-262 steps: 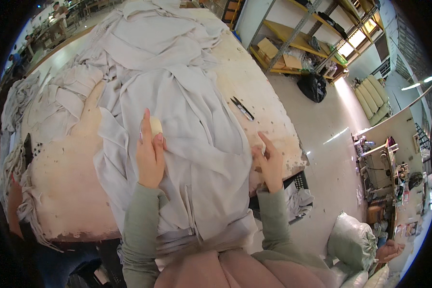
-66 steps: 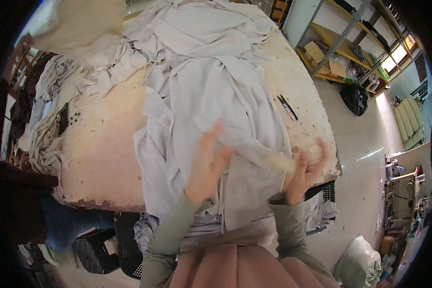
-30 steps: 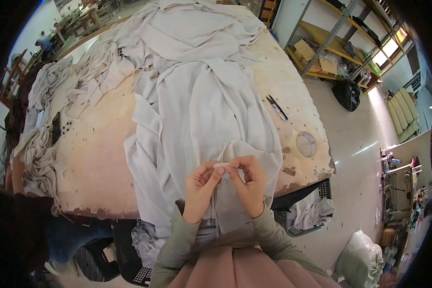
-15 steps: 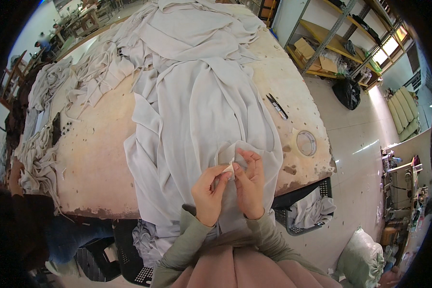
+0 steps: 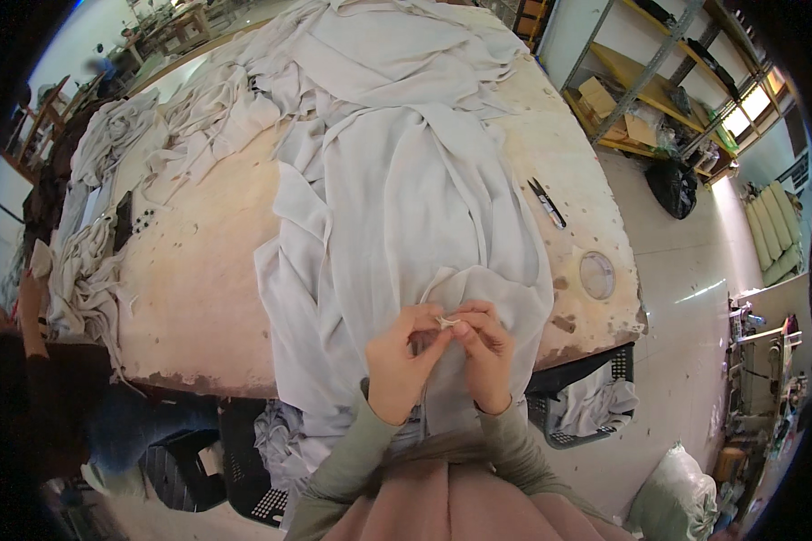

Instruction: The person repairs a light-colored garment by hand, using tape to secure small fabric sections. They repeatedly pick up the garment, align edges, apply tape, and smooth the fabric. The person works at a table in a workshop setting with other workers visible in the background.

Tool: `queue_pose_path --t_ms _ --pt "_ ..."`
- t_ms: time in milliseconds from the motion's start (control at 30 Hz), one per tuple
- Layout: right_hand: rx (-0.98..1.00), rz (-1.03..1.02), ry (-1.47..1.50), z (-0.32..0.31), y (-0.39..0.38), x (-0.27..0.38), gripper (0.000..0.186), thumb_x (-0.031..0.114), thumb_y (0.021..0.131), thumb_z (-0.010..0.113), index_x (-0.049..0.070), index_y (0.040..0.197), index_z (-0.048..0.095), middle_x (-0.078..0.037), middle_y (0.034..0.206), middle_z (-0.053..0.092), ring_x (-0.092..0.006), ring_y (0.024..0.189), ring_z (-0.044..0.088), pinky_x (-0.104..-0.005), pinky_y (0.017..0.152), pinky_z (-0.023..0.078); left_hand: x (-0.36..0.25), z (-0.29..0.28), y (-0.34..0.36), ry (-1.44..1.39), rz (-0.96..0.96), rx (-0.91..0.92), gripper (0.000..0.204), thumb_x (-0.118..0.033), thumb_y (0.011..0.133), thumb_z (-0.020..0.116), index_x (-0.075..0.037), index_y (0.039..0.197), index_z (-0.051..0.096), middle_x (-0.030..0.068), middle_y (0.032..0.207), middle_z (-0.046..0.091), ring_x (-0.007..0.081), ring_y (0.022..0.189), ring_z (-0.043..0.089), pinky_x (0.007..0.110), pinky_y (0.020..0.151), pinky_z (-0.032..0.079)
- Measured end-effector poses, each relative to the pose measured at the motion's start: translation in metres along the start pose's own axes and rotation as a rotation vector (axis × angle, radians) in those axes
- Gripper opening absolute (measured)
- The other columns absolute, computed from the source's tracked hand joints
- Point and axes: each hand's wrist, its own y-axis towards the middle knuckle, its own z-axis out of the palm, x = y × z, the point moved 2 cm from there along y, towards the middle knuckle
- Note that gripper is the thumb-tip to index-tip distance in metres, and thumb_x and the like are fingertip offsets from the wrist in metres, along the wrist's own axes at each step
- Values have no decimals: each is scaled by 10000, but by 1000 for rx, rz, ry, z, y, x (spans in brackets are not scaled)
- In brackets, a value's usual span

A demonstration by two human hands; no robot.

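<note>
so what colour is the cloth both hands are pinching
Pale grey-white, plain with no pattern: the cloth shows best in the head view, the only one.

Black scissors (image 5: 546,200) lie on worn tabletop (image 5: 198,288), right of centre. Round clear lid (image 5: 597,274), possibly a dish, near right edge. Black crate (image 5: 595,406) with cloth below. Metal shelving (image 5: 659,81) behind.

1. The long pale grey woven cloth (image 5: 397,189) is plain, with no pattern, along the worn wooden table (image 5: 198,298).
2. That table is cream-tan, mottled with brown stains and dark spots at its left side.
3. The black-handled scissors (image 5: 546,201) lie right of the cloth.
4. The sleeves below the cloth are olive green.
5. The black plastic crate (image 5: 586,397) under the table's right corner holds pale cloth.
</note>
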Motion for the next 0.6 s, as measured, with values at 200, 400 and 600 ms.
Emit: queue_pose_path --t_ms 200,400,600 --pt "-20 -108 94 1 -9 8 158 115 905 607 -14 991 637 -66 956 551 -138 843 553 -240 796 444 -7 -9 -4 544 183 35 270 -193 746 744 -89 976 650 92 940 634 257 966 552 339 800 432" --pt "-4 219 256 -15 5 9 235 183 956 556 -12 1081 597 -15 810 587 -99 786 560 -237 738 465 39 -89 50 400 239 -212 246 -251 806 674 -83 984 656 113 1036 619 290 1066 505 395 948 322" --pt "18 339 107 -22 17 8 224 158 959 541 -2 1114 571 -11 763 566 -82 726 522 -215 684 418 88 -179 109 468 -202 -274 218 -127 835 644 -29 1029 620 124 988 640 208 883 577 354 847 419"
